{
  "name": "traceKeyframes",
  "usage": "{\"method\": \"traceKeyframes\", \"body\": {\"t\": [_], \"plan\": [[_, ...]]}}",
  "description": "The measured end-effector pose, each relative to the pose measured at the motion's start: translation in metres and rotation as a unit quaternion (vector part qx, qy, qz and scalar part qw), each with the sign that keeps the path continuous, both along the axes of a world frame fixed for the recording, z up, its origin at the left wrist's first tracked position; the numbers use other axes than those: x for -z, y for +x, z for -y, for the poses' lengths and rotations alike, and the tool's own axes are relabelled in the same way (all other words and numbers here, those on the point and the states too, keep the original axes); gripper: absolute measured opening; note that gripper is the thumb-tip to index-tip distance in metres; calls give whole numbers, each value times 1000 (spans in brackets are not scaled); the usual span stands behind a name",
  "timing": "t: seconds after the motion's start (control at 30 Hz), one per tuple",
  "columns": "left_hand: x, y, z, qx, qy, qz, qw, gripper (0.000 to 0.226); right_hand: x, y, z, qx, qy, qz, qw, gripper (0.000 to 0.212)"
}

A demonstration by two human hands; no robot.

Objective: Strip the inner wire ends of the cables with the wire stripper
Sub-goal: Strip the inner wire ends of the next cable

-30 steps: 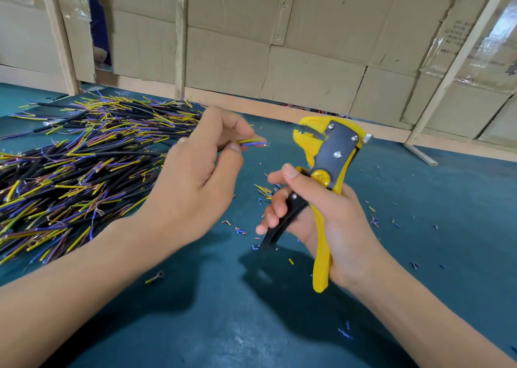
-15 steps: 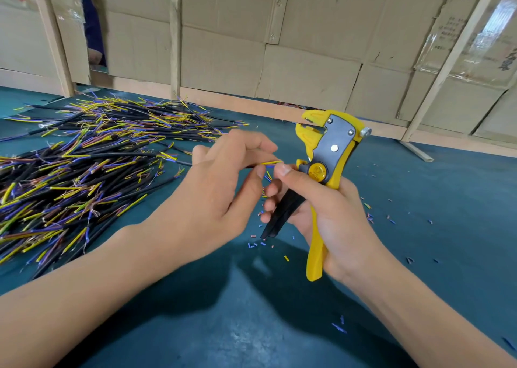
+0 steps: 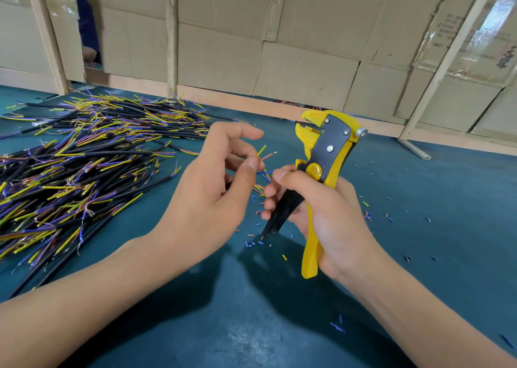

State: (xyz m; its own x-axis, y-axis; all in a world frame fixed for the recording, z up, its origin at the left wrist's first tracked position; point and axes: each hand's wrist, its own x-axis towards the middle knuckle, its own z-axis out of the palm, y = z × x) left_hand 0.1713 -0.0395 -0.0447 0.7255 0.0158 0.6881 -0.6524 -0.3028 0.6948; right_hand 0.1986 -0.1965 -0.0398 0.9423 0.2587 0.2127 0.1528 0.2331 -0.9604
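Since the earlier frame the left hand (image 3: 215, 188) has fanned the inner wires apart, so a yellow wire (image 3: 261, 150) and a pinkish wire (image 3: 270, 155) now splay up out of its thumb-and-finger pinch, where before they lay bunched together. Taking the wire stripper (image 3: 321, 171) as the landmark: far to its left the pile of cables (image 3: 84, 166) lies on the blue counter (image 3: 447, 199); just left of it the left hand pinches the cable end, its other fingers loosely spread; a blue wire (image 3: 264, 172) points toward the right thumb. The right hand (image 3: 327, 222) wraps the stripper's handles, the tool's head upright with its mouth a little apart, clear of the wires. The risk, as I judge it, is that the splayed ends enter the mouth together or crooked, nicking strands or stripping unevenly; a loose pinch could also let the cable slip.
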Motion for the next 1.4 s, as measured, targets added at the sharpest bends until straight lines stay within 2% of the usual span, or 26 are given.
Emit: {"method": "traceKeyframes", "body": {"t": [0.3,0.37,0.43,0.5,0.57,0.63,0.73,0.8,1.0,1.1,1.23,1.4], "plan": [[-2,3,-3,-3,-14,-11,1000,29,1,2,1,-10,-6,11,1000,10],[-5,4,-5,-3,-28,8,1000,30,0,1,2,-60,-1,-7,998,16],[-10,5,-7,10,-56,27,998,30,-1,0,4,-152,-1,-48,987,26],[-15,6,-12,28,-84,35,995,31,-2,-2,5,-238,-22,-84,967,41],[-19,7,-17,50,-100,28,993,33,-1,-3,7,-270,-54,-100,956,58],[-21,8,-21,76,-110,13,991,35,-2,-2,8,-277,-75,-103,952,60],[-23,9,-24,99,-132,-10,986,37,-8,-1,9,-290,-46,-145,945,38],[-23,10,-26,106,-154,-20,982,37,-11,-1,12,-285,-5,-171,943,32],[-21,15,-27,60,-144,-14,988,37,-10,3,13,-221,16,-167,961,40],[-21,15,-28,33,-129,-8,991,35,-5,4,11,-221,21,-148,964,47],[-23,14,-31,16,-127,8,992,34,-3,3,9,-216,-14,-84,973,52],[-25,13,-33,40,-146,3,988,34,-1,2,9,-187,-56,-52,979,46]]}}
